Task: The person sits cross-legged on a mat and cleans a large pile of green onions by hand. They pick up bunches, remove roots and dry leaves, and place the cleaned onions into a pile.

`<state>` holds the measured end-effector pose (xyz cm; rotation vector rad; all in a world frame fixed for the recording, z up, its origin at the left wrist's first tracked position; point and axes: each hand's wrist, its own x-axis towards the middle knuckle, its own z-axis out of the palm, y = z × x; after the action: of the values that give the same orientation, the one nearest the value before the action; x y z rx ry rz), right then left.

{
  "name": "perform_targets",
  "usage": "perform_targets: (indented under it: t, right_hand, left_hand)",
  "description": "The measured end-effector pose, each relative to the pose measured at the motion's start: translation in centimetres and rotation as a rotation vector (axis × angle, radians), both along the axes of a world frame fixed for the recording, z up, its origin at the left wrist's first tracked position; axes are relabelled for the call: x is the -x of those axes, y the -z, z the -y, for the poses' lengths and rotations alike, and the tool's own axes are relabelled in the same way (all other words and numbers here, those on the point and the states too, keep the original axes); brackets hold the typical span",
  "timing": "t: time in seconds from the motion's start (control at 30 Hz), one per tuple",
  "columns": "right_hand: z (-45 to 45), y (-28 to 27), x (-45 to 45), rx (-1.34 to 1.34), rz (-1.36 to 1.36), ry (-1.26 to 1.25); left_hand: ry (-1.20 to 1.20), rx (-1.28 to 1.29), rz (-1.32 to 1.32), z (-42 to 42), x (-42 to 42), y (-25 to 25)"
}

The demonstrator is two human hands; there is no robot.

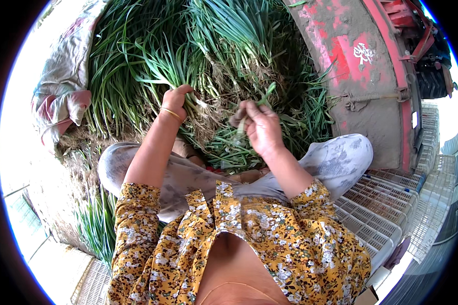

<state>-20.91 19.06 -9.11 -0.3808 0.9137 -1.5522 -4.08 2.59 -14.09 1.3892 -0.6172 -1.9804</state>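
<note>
My left hand (174, 102) is closed around a small bunch of green garlic-like plants (171, 72), gripping the pale stems just above the roots (204, 122). The leaves fan up and away from me. Between the fingers of my right hand (259, 124) is a loose green leaf strip (267, 94), blurred, with a pale end hanging below. Beyond both hands lies a big heap of the same plants (118, 76). Another bunch with roots towards me (248, 34) rests on top of it. Stripped leaves (229, 150) cover the floor between my legs.
A mud-caked red metal panel (366, 76) with a spring rises on the right. White plastic crates (370, 213) stand beside my right leg, and another crate (93, 280) is at lower left. A stained cloth (63, 84) drapes over the heap's left edge. More green plants (97, 221) lie behind my left knee.
</note>
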Motion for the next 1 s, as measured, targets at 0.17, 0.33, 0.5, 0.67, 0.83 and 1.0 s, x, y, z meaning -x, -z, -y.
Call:
perform_targets:
  t: [0.17, 0.33, 0.5, 0.67, 0.83, 1.0]
  right_hand:
    - [0.0, 2.3, 14.2, -0.298, 0.115, 0.602]
    - [4.7, 4.4, 10.3, -0.334, -0.437, 0.341]
    - [13.0, 5.1, 2.0, -0.229, -0.832, 0.025]
    - [18.3, 8.1, 0.2, -0.332, -1.187, -0.147]
    - [20.7, 11.0, -2.1, -0.437, -1.375, -0.334]
    - [21.1, 13.3, -3.1, -0.216, -1.546, -0.210]
  left_hand:
    - [0.124, -0.087, -0.355, 2.3, -3.3, -5.0]
    - [-0.021, 0.062, -0.469, 1.0, -6.7, -12.2]
    - [0.098, 0.145, -0.476, -0.3, -12.2, -17.1]
    - [0.098, 0.371, -0.672, 1.6, -19.8, -23.2]
    - [-0.003, 0.805, -0.524, -1.7, -23.9, -32.5]
    - [-0.389, 0.900, -0.051, -1.8, -14.0, -22.5]
